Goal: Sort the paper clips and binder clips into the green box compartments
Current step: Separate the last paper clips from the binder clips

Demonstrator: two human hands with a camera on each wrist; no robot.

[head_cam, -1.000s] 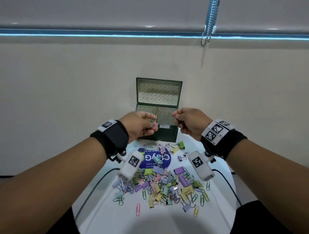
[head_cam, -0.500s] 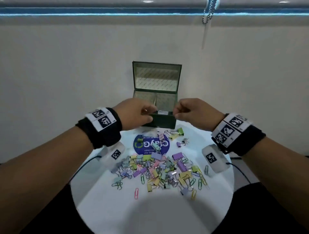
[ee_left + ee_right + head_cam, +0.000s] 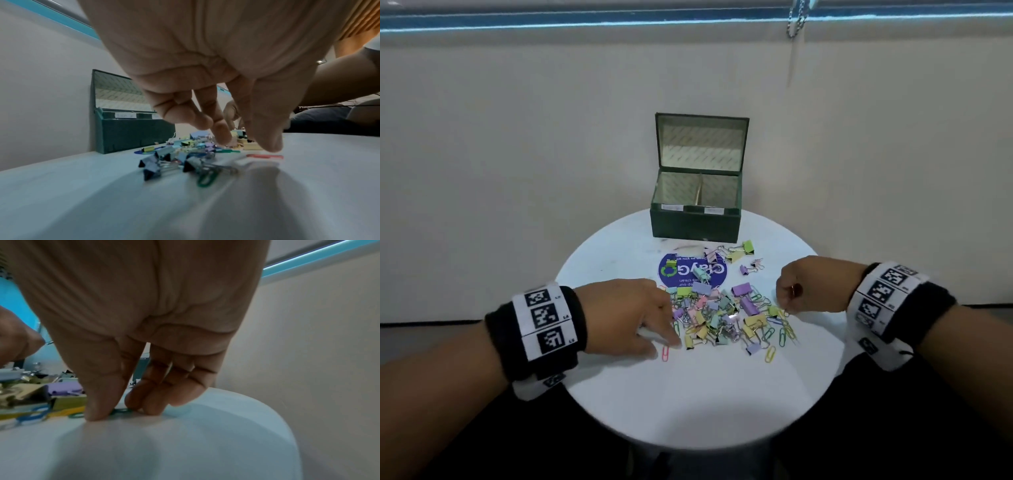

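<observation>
I have both hands down at the mixed heap of clips (image 3: 726,315), which lies on the round white table (image 3: 688,404) on the near side of the green box (image 3: 697,219), because every piece must be lifted from there first. My right hand (image 3: 813,286) is at the heap's right edge, thumb and fingertips (image 3: 152,408) closing narrowly on a green paper clip (image 3: 121,410) that lies flat on the table; it is pinched but not yet lifted, I judge. My left hand (image 3: 626,315) reaches into the heap's left edge with fingers extended and relaxed, holding nothing that I can see; its thumb is just beside a lone pink paper clip (image 3: 665,353).

The box stands with its lid up and its two compartments open. I can make out no clips in them from here, so sorting looks barely begun.

Between heap and box lie a blue round sticker (image 3: 690,272) and some stray binder clips (image 3: 741,251). The clips are tangled, so one may drag its neighbours.
</observation>
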